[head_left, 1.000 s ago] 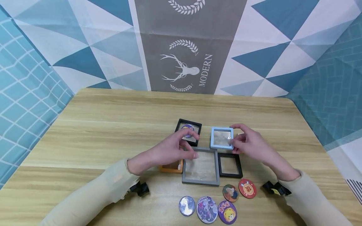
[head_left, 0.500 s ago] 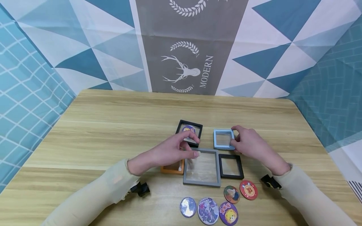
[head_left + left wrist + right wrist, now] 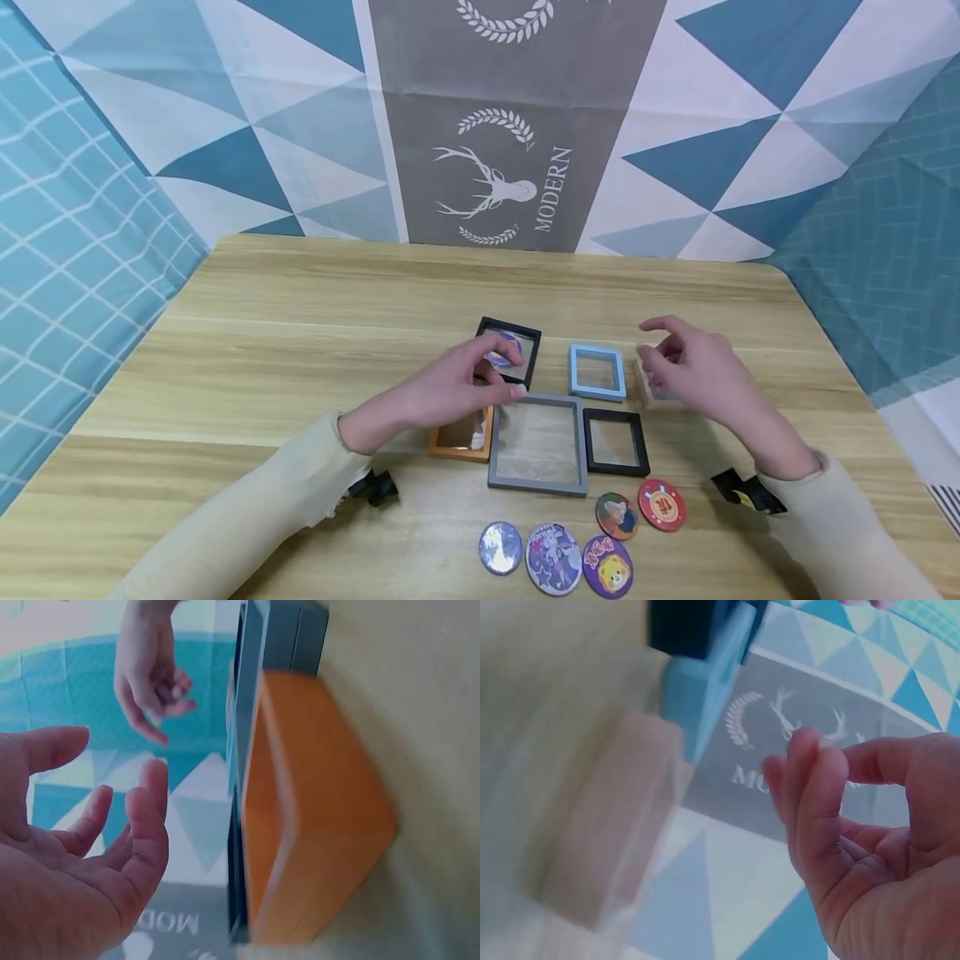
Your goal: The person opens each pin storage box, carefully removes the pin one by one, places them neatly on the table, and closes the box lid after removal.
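Note:
My left hand (image 3: 442, 400), fingers loosely curved, hovers over the grey frame (image 3: 537, 488) and the black frame (image 3: 532, 358) with a round badge (image 3: 512, 340) inside. An orange frame (image 3: 330, 817) stands below that hand in the left wrist view. On the right side, my right hand (image 3: 701, 375) holds nothing, its fingers bent above a pale pink frame (image 3: 619, 817) that it partly hides in the head view. A light-blue frame (image 3: 597, 394) lies just left of the pink one. Nearer to me is a second black frame (image 3: 617, 470), next to the grey one.
Several round badges lie near the table's front: a red one (image 3: 662, 504), a green picture one (image 3: 617, 516), two purple ones and a shiny pale one (image 3: 500, 547). Patterned cloth (image 3: 480, 167) hangs behind the wooden table (image 3: 300, 333).
My right hand has let go of the light-blue frame and moved right, over the pink frame. The light-blue frame rests on the table. My left hand has hardly moved.

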The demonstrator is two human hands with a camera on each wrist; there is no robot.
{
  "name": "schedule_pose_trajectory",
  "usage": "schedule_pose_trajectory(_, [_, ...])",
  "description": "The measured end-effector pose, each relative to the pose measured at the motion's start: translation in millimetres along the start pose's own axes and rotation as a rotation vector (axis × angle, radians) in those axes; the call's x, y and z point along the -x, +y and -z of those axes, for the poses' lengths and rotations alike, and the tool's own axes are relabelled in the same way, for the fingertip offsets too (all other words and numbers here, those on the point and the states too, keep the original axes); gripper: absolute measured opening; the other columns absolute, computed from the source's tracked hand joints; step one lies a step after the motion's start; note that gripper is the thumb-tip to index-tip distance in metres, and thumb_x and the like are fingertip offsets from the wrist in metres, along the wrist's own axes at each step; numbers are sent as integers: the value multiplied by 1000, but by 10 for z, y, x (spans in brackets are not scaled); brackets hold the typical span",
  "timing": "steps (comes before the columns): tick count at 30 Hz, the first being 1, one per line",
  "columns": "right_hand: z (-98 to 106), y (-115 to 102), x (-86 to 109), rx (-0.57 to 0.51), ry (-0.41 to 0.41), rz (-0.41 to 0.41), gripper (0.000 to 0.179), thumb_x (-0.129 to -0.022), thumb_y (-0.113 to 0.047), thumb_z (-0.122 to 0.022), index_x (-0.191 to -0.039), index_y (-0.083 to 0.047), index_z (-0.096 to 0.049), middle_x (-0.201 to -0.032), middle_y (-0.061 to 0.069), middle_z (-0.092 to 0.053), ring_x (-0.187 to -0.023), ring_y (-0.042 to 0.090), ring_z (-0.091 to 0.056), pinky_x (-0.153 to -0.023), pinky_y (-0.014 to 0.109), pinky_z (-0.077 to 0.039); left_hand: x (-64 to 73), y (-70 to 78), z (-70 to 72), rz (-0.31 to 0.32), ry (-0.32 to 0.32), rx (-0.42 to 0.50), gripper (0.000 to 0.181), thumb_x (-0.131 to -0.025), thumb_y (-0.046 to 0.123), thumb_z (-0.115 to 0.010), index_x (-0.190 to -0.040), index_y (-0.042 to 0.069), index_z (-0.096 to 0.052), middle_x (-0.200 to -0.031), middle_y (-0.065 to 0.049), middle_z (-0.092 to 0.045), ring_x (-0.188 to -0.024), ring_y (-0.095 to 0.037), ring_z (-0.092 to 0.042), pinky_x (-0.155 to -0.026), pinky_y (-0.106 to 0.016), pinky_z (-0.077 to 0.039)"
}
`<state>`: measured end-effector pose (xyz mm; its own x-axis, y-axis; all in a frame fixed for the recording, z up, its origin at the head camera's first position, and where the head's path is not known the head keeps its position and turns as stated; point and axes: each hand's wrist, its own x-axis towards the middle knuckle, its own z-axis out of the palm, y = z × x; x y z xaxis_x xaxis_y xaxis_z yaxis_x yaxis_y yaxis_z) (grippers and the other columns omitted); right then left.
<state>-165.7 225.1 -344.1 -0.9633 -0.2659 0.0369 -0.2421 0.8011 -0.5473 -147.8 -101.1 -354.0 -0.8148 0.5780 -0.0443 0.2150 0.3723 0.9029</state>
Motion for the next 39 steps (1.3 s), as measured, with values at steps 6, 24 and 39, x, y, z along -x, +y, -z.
schedule_pose_trajectory(6, [115,44,24,-42,-1,-5,38,-101,-26,-60,-130,-4,-55,-86,8,-69,-66,22,-67,-60,30,-56,-156,-71,214,-102,132,-295,35,-90,14,-73,-119,8,-56,-121,-10,-61,-100,-25,-61,-79,-39,-53])
schedule_pose_trajectory(24, [-91,-44,35,-74,-71,28,33,-99,-17,-63,-129,-4,-58,-78,4,-64,-61,18,-61,-52,31,-50,-561,-374,386,3,-90,-736,59,-69,34,-91,-114,10,-62,-136,-8,-54,-123,-27,-51,-106,-42,-40])
schedule_pose_trajectory(39, [-235,-270,152,-124,37,152,59,-95,-33,-69,-145,-9,-46,-130,8,-58,-80,12,-62,-63,29,-53,-379,-129,157,-128,133,-343,63,-73,45,-85,-120,17,-54,-124,2,-57,-97,-17,-56,-88,-34,-49])
